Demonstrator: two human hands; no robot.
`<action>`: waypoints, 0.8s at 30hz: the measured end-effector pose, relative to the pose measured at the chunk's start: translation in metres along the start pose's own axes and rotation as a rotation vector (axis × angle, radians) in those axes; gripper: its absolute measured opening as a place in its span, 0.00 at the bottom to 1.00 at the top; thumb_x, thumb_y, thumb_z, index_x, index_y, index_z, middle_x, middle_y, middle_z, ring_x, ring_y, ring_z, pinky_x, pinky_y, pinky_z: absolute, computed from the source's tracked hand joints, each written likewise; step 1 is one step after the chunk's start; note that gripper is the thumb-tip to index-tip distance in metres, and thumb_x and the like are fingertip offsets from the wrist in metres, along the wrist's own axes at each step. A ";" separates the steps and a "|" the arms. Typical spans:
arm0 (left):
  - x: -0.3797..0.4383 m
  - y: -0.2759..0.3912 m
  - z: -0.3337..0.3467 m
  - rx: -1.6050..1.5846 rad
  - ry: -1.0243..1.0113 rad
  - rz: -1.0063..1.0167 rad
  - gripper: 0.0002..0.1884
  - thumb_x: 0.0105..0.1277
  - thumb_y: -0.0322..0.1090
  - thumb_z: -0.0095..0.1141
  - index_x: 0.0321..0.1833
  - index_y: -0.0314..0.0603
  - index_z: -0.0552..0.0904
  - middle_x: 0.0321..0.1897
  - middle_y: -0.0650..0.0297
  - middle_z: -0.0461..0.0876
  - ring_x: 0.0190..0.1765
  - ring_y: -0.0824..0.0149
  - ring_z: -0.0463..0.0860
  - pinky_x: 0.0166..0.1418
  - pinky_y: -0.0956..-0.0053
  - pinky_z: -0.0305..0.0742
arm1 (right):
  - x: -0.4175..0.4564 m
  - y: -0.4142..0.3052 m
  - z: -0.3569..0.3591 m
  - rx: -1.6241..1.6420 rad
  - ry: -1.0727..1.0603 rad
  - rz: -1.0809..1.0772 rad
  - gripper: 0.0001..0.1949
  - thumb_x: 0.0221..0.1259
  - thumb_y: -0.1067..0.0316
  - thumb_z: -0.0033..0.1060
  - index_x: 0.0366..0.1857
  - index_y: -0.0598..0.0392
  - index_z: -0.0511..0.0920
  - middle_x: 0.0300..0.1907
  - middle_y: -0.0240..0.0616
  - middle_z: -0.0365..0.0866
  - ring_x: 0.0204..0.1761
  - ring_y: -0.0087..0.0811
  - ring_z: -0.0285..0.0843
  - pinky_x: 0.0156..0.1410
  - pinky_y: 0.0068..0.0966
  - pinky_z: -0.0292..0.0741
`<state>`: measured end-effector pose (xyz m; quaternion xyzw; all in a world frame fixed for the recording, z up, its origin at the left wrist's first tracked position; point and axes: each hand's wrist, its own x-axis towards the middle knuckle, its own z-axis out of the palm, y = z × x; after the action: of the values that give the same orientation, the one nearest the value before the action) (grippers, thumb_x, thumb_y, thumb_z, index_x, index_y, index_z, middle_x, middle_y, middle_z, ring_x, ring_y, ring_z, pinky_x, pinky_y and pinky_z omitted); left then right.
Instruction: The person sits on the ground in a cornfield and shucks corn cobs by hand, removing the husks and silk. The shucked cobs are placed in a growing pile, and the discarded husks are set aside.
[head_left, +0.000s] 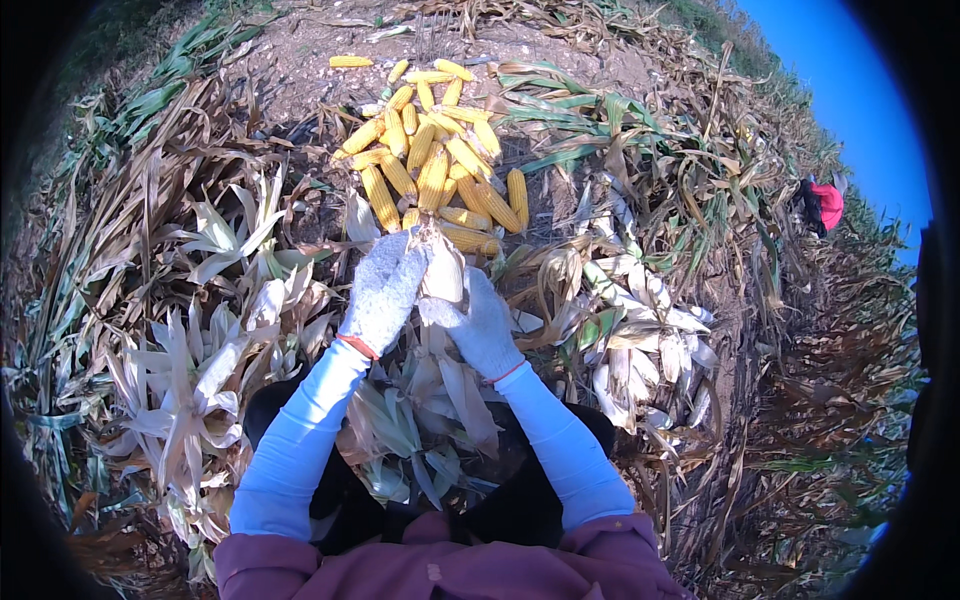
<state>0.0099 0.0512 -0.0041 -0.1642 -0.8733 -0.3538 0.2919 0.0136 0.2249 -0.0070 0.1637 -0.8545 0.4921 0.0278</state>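
Note:
Between my two gloved hands is an ear of corn (443, 274) in its pale, dry husk. My left hand (384, 289), in a grey-white knit glove with a red cuff edge, grips its upper left side. Lower on the right, my right hand (480, 322) in a matching glove holds it with the thumb across the husk. Just beyond the ear lies a heap of bare yellow corn cobs (431, 169), the nearest ones almost touching it. Loose husks (420, 420) hang and lie below my hands, between my knees.
Unhusked ears (645, 345) are piled at my right. Peeled husks (187, 390) are heaped at my left. Dry corn stalks (120, 210) and green leaves (570, 112) cover the ground around. A person in red (825, 204) bends down far off at the right.

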 end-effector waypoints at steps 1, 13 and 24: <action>0.000 0.001 -0.001 0.110 0.027 0.074 0.13 0.74 0.36 0.50 0.52 0.35 0.80 0.43 0.47 0.80 0.45 0.45 0.80 0.51 0.55 0.76 | 0.000 0.001 0.000 -0.022 0.006 -0.010 0.35 0.55 0.44 0.70 0.59 0.60 0.72 0.50 0.54 0.80 0.52 0.52 0.80 0.58 0.41 0.74; 0.000 -0.001 0.003 -0.305 -0.016 -0.366 0.11 0.70 0.34 0.50 0.42 0.34 0.82 0.34 0.51 0.82 0.37 0.54 0.82 0.43 0.62 0.76 | 0.002 0.000 -0.002 -0.024 -0.002 -0.055 0.33 0.62 0.50 0.65 0.66 0.59 0.70 0.59 0.53 0.78 0.60 0.47 0.79 0.65 0.37 0.73; 0.002 0.032 0.008 -0.527 -0.106 -0.488 0.15 0.73 0.41 0.53 0.52 0.35 0.79 0.37 0.53 0.85 0.40 0.57 0.85 0.47 0.65 0.78 | 0.001 0.008 0.007 0.070 0.075 -0.086 0.25 0.65 0.59 0.58 0.62 0.59 0.69 0.54 0.52 0.81 0.58 0.51 0.80 0.62 0.39 0.73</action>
<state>0.0209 0.0795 0.0089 -0.0388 -0.7796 -0.6169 0.1007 0.0109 0.2224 -0.0176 0.1823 -0.8274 0.5258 0.0753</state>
